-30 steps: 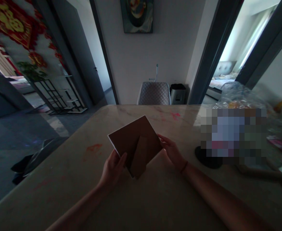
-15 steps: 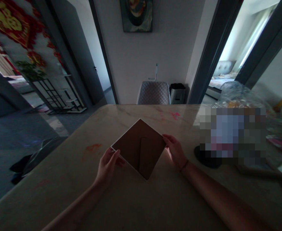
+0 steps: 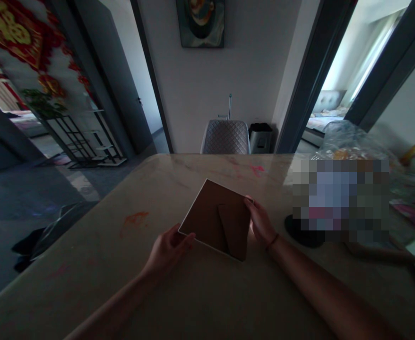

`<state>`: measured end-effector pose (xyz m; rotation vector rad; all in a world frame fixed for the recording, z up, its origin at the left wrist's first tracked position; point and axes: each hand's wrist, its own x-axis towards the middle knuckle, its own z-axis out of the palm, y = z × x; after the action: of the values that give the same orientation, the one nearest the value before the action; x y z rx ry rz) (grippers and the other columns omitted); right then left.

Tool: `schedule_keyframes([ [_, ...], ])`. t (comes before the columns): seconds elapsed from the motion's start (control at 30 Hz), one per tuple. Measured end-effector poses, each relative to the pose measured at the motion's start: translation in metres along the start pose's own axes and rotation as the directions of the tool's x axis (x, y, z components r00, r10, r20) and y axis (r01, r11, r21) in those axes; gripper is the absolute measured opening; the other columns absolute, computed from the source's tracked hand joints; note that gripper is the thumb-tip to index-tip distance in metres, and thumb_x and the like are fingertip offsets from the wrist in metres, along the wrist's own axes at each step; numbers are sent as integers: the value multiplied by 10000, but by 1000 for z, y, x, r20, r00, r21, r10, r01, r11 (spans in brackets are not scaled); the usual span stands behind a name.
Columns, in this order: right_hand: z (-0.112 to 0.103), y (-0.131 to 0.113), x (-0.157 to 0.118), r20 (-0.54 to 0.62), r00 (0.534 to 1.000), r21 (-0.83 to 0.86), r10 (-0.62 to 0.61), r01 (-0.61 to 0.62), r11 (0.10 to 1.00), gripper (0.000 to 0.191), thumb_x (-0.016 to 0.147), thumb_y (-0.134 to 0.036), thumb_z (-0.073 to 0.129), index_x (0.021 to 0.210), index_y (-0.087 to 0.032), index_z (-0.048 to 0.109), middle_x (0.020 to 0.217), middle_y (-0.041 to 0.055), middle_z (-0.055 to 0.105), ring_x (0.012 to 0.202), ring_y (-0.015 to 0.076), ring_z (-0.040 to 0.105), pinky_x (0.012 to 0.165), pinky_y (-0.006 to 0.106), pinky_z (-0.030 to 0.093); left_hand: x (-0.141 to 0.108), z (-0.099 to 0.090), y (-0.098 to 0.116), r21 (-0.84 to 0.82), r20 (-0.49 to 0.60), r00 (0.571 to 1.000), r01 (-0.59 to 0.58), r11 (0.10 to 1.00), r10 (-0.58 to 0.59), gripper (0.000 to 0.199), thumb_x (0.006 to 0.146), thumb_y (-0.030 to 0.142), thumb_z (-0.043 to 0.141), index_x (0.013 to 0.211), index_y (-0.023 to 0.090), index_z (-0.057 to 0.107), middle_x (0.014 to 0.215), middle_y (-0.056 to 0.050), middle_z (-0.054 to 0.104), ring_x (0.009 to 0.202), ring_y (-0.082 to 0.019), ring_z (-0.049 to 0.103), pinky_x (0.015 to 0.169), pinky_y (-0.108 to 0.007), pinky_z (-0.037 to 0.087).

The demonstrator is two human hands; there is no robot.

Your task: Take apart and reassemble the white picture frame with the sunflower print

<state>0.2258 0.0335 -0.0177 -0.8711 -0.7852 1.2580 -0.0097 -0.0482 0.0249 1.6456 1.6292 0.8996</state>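
Note:
A picture frame (image 3: pixel 203 208) is held up over the table, its brown back with a stand flap facing me and a thin white edge around it. My left hand (image 3: pixel 168 248) grips its lower left corner, thumb on the back and fingers behind. At the upper right corner my right hand (image 3: pixel 259 219) pinches the frame between thumb and fingers. The front of the frame is hidden from me, and so are some fingertips of both hands.
The marbled table (image 3: pixel 140 283) carries an orange stain at left and a pink mark at the back. On the right stand a round black base (image 3: pixel 305 231), a blurred-out item and clear plastic bags (image 3: pixel 352 139). A quilted chair (image 3: pixel 227 137) is beyond the far edge.
The frame has turned and shifted slightly right, so its lower edge lies flatter. My left hand has moved right with it; my right hand has shifted only a little.

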Motion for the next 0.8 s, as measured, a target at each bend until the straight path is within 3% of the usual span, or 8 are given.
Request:
schedule_keyframes([
  [0.17, 2, 2, -3, 212, 976, -80, -39, 57, 995, 312, 738, -349, 565, 1028, -242, 601, 1071, 18, 648, 1050, 213, 557, 909, 392, 420, 2, 1, -4, 261, -14, 1000, 19, 965, -16, 367, 705, 545, 503, 726, 187, 577, 592, 0, 639, 554, -174, 587, 484, -233, 384],
  [0.33, 4, -1, -7, 349, 937, -66, -4, 28, 997, 353, 732, -331, 593, 1079, -269, 590, 1086, 11, 640, 1029, 213, 566, 883, 387, 443, 2, 0, 3, 372, -35, 999, 46, 927, -35, 378, 721, 545, 491, 834, 198, 589, 673, -12, 669, 645, -199, 624, 537, -247, 386],
  [0.57, 5, -8, -10, 292, 956, -86, 39, -14, 996, 406, 704, -352, 630, 1099, -281, 574, 912, -6, 685, 874, 207, 619, 785, 375, 485, 1, 2, 5, 439, -84, 996, 67, 896, -34, 352, 747, 528, 472, 813, 190, 546, 649, -16, 636, 617, -198, 606, 529, -254, 378],
  [0.67, 6, -10, -12, 267, 963, -101, 46, -19, 995, 430, 697, -353, 630, 1114, -263, 575, 883, -2, 687, 855, 214, 626, 768, 378, 489, 2, 5, -1, 374, -96, 995, 41, 927, -5, 462, 735, 498, 513, 1079, 189, 490, 750, -22, 655, 616, -185, 602, 545, -256, 404],
  [0.8, 5, -8, -12, 157, 987, -238, 18, 20, 971, 460, 672, -364, 646, 1109, -226, 594, 794, 8, 690, 840, 228, 624, 749, 385, 492, 6, 7, -13, 231, -82, 994, -54, 971, 75, 794, 710, 429, 578, 1370, 243, 179, 916, -24, 659, 608, -160, 606, 585, -268, 453],
])
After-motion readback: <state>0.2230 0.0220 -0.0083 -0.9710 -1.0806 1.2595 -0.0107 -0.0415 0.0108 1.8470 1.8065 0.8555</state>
